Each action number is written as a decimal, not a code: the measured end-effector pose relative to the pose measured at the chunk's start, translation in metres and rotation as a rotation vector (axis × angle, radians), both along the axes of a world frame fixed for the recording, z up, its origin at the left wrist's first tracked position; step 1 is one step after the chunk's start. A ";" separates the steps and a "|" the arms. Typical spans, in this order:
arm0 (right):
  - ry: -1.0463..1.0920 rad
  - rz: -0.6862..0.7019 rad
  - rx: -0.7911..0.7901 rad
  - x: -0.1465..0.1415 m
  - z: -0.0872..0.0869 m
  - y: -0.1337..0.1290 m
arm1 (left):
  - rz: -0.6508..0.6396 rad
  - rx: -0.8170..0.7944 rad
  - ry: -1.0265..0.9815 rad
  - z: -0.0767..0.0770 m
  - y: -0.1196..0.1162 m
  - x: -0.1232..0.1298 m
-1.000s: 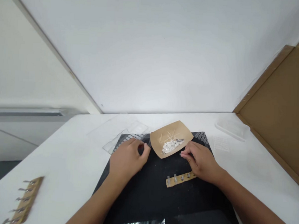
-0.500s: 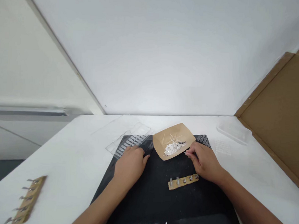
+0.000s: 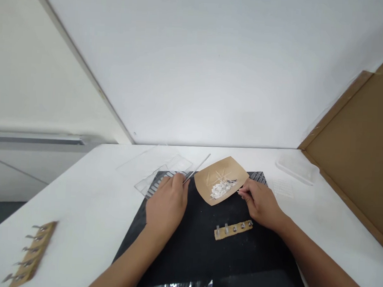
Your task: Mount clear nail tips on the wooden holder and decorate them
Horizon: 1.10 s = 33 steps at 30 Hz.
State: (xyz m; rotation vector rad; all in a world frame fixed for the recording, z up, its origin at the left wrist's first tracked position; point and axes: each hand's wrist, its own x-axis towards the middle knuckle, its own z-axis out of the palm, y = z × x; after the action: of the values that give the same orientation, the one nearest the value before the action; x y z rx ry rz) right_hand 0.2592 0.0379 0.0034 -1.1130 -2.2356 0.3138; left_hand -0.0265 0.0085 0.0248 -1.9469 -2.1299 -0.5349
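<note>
a smooth white wall (image 3: 214,67) rises directly behind a white table (image 3: 89,198). at left, an off-white panel (image 3: 28,66) meets the wall along a slanting narrow trim strip (image 3: 99,89), with a grey horizontal ledge (image 3: 34,138) lower down. past the table's left edge lies a dark grey surface (image 3: 1,215), perhaps floor. a brown cardboard panel (image 3: 357,156) stands along the right side. soft, pale light brightens the wall's lower middle.

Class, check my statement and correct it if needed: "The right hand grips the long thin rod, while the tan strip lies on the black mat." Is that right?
Not quite: the head view shows the long thin rod in the left hand. The tan strip does lie on the black mat.
</note>
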 end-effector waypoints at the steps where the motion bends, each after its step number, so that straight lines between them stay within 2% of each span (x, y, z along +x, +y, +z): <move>1: 0.009 -0.002 0.001 0.000 0.000 0.000 | -0.016 0.045 -0.010 -0.004 0.001 0.002; 4: 0.052 -0.005 0.006 0.000 0.000 0.000 | -0.116 0.211 -0.063 -0.016 0.003 0.006; 6: 0.084 -0.001 0.016 -0.001 -0.002 0.000 | -0.239 0.296 -0.097 -0.023 0.004 0.009; 9: 0.146 0.011 0.040 -0.005 -0.004 0.001 | -0.435 0.326 -0.166 -0.031 0.007 0.013; 11: 0.177 0.017 0.064 -0.012 -0.003 0.004 | -0.493 0.312 -0.238 -0.033 0.008 0.016; 18: 0.069 0.038 0.181 -0.044 0.015 0.029 | -0.535 0.202 -0.441 -0.031 0.005 0.023; 23: -0.019 -0.030 0.279 -0.066 0.010 0.041 | -0.503 0.218 -0.423 -0.031 0.005 0.021; 28: -0.011 -0.061 0.224 -0.075 0.001 0.044 | -0.504 0.323 -0.389 -0.030 0.006 0.020; 33: 0.080 -0.072 0.060 -0.076 0.004 0.047 | -0.493 0.343 -0.403 -0.027 0.004 0.024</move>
State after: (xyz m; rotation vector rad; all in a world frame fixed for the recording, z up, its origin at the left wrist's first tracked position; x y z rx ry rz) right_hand 0.1835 0.0846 0.0078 -1.1263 -2.1162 0.2557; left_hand -0.0030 0.0126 -0.0025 -2.2878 -1.5689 -1.3819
